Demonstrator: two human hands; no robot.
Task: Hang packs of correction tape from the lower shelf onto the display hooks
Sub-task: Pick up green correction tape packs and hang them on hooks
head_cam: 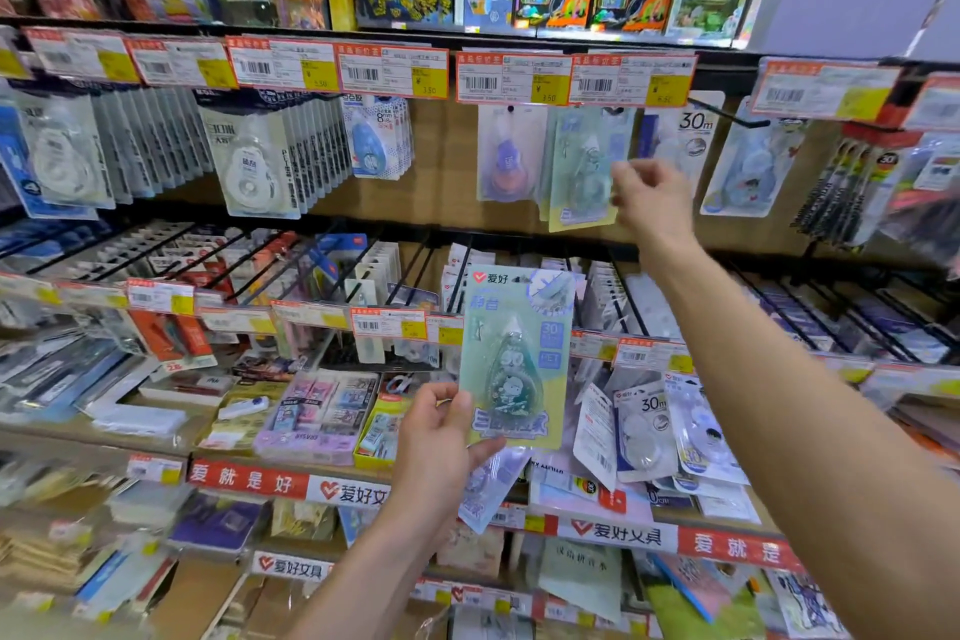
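My left hand (441,437) grips a green correction tape pack (514,353) by its lower left corner and holds it upright in front of the middle shelf. A second, bluish pack (491,489) is tucked under it in the same hand. My right hand (652,200) is raised to the top hook row, with its fingertips at the right edge of matching green packs (579,166) that hang there. Motion blur hides whether the fingers pinch them. More loose packs (644,431) lie on the lower shelf (613,528).
A bare black hook (727,117) juts out just right of my right hand. Price tags (509,78) run along the rail above the hooks. Other hanging tape packs (260,161) fill the left hooks, and boxed stationery (322,416) sits on the lower shelf.
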